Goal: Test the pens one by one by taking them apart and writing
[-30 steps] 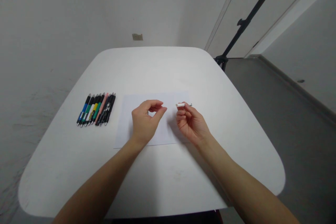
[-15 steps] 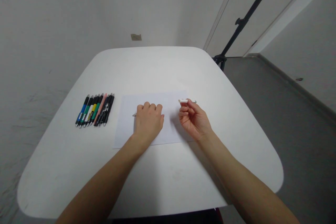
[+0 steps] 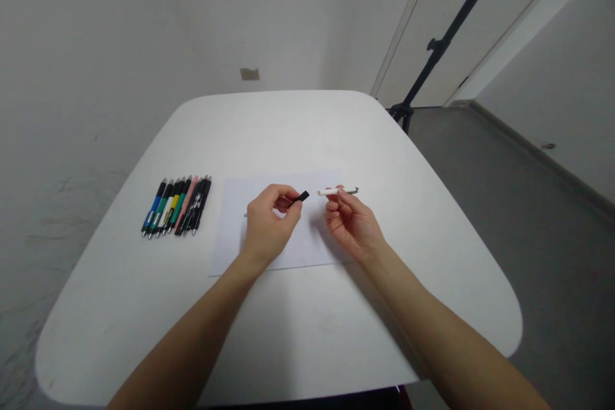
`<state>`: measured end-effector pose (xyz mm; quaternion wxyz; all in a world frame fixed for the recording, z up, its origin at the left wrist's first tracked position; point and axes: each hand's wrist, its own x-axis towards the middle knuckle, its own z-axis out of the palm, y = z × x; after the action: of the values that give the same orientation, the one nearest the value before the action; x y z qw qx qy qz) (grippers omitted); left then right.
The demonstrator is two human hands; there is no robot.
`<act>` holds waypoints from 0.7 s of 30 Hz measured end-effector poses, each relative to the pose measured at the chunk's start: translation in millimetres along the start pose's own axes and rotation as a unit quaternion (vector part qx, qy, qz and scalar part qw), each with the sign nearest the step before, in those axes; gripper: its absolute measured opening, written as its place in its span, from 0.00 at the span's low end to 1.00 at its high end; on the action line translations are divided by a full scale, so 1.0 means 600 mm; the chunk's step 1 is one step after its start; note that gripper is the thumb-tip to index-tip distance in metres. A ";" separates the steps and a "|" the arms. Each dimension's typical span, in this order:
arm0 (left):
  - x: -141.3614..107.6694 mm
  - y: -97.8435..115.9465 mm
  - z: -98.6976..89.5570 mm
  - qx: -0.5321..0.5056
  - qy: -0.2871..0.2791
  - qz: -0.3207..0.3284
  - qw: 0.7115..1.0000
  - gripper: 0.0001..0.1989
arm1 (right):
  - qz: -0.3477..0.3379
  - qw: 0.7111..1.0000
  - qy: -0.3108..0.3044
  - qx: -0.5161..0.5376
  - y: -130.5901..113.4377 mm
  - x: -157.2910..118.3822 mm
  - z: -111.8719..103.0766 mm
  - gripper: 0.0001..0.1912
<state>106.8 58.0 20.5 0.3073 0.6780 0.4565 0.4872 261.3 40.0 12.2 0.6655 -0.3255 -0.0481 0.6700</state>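
Observation:
My left hand (image 3: 270, 224) pinches a short black pen part (image 3: 300, 198) between thumb and fingers, its end pointing right. Facing it across a small gap, a white pen barrel (image 3: 329, 192) with a clip at its right end lies nearly level in my right hand (image 3: 354, 221), gripped by thumb and fingertips. Both hands are above a white sheet of paper (image 3: 230, 250). A thin greyish tip (image 3: 246, 215) peeks out at the left of my left hand; the rest of it is hidden.
Several pens (image 3: 177, 205) in blue, green, yellow, pink and black lie side by side left of the paper on the white table (image 3: 283, 134). A black tripod stand (image 3: 430, 61) rises beyond the table's far right corner, before a door.
My left hand has turned and lifted from its knuckles-up pose on the paper and now shows the black pen part. The white barrel has shifted slightly left in my right hand.

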 end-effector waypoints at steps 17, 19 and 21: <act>0.000 0.002 -0.004 -0.160 0.037 -0.046 0.985 0.07 | -0.023 0.998 -0.026 -0.049 0.004 -0.003 0.001 0.14; 0.000 0.002 -0.004 -0.165 0.041 -0.044 0.984 0.07 | -0.020 0.998 -0.025 -0.047 0.004 -0.004 0.002 0.14; 0.001 0.002 -0.004 -0.166 0.048 -0.043 0.984 0.07 | -0.020 0.998 -0.028 -0.050 0.004 -0.005 0.004 0.14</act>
<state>104.8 57.8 22.8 0.4140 0.5735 0.4126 0.5741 257.9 37.6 13.9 0.6601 -0.3385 -0.1061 0.6622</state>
